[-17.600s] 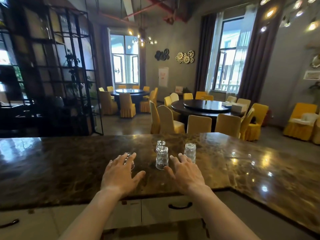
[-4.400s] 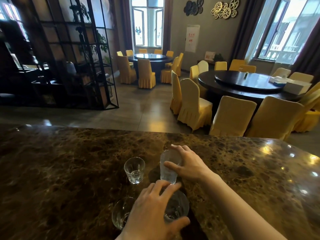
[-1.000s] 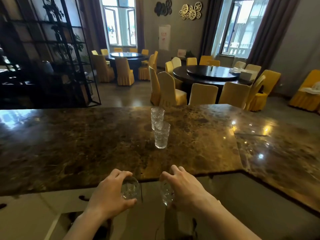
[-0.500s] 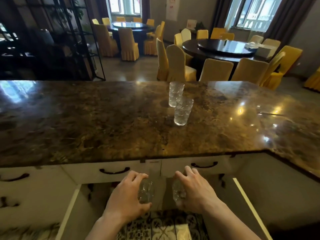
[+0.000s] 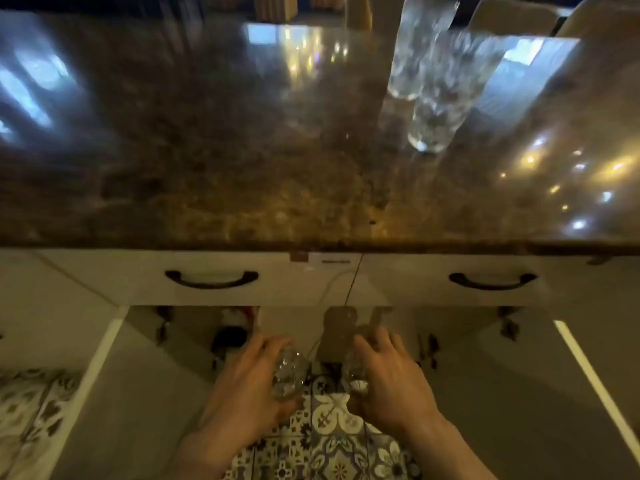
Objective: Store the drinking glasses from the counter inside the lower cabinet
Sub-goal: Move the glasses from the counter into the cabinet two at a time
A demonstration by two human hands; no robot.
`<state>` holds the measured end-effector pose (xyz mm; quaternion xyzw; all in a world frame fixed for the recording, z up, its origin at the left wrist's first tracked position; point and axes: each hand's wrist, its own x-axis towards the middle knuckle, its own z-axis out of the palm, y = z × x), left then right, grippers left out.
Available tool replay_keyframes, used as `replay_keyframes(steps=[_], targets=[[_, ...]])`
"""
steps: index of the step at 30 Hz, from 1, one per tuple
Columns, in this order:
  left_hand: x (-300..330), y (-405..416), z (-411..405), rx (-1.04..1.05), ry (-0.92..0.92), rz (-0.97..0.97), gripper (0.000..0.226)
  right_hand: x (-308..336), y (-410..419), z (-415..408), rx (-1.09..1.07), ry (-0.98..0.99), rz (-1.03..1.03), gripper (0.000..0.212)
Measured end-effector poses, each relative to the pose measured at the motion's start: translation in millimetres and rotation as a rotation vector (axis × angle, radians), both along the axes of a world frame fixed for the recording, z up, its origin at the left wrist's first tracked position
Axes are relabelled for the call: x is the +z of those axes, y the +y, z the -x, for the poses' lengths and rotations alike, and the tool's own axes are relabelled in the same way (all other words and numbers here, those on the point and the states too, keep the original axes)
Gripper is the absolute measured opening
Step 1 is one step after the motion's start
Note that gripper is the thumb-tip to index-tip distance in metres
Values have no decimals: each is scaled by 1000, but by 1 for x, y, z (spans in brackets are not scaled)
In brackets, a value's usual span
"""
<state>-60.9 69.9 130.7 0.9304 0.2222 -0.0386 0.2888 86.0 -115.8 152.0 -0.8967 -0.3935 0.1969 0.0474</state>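
My left hand grips a clear drinking glass from its left side. My right hand grips a second clear glass; my fingers hide most of it. Both hands are low, in front of the open lower cabinet, below the drawer fronts. Two more textured glasses stand close together on the brown marble counter: a near glass and a far glass just behind it, both blurred.
Two white drawer fronts with dark handles, the left handle and the right handle, sit under the counter edge. The cabinet's left door and right door swing out on either side of my hands. Patterned floor tiles lie below.
My view has dropped and moved closer to the counter edge. Both hands, each with its glass, have gone lower toward the cabinet opening. The two glasses on the counter have stayed put.
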Motion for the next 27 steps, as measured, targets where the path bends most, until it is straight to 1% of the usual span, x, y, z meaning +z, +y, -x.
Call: replay_keyframes(steps=[5, 9, 11, 12, 13, 14, 16, 18, 21, 25, 27], targets=[[-86, 0, -29, 20, -2, -47, 88, -99, 8, -26, -12, 34, 14, 87], [-169, 4, -43, 101, 32, -111, 75, -184, 13, -38, -28, 22, 21, 86], [-211, 7, -50, 141, 104, -125, 64, -221, 20, -38, -52, 61, 41, 75], [-231, 9, -54, 129, 116, -133, 62, -238, 24, -38, -64, 76, 40, 65], [-249, 12, -56, 108, 113, -145, 64, -253, 29, -38, -70, 85, 41, 55], [-270, 16, -58, 84, 105, -160, 69, -273, 35, -38, -70, 92, 32, 52], [-317, 28, -64, 67, 39, -181, 79, -319, 45, -37, -64, 99, -6, 66], [-365, 45, -75, 79, -20, -132, 82, -368, 55, -39, -81, 114, -55, 75], [-422, 69, -101, 33, 0, -136, 84, -428, 71, -44, -128, 168, -121, 80], [-486, 101, -137, 41, -75, -156, 91, -490, 96, -62, -103, 86, -215, 73], [-509, 115, -153, 62, -86, -179, 91, -513, 106, -70, -84, 51, -255, 74]])
